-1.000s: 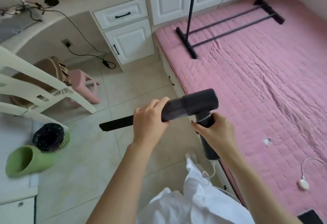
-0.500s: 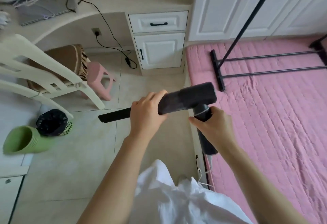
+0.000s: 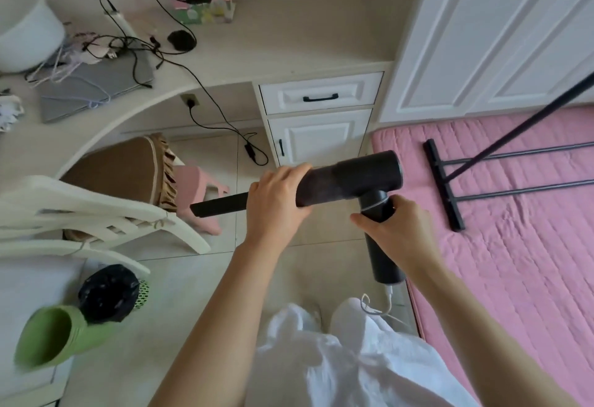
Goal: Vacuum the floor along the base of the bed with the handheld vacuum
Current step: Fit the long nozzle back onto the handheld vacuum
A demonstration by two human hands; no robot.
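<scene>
- While the handheld vacuum point(image 3: 348, 181) is held level above the floor point(image 3: 199, 316), both hands grasp it: the left hand point(image 3: 276, 204) wraps the front of the barrel, and the right hand point(image 3: 397, 229) closes round the handle below the motor housing.
- The unit is a rigid, dark plastic body; it appears light enough for one hand, though this is a judgement.
- The crevice nozzle point(image 3: 220, 205) projects left of the left hand, pointing toward the pink stool point(image 3: 201, 196) and the chair point(image 3: 96, 213).
- The handle is the proper holding point; a smooth barrel may slip, so the left hand serves as a steadying support only.
- The bed point(image 3: 514, 246), covered in pink quilting, lies right of the grip; its base runs along the near right.
- The nozzle is not yet lowered to the floor.
</scene>
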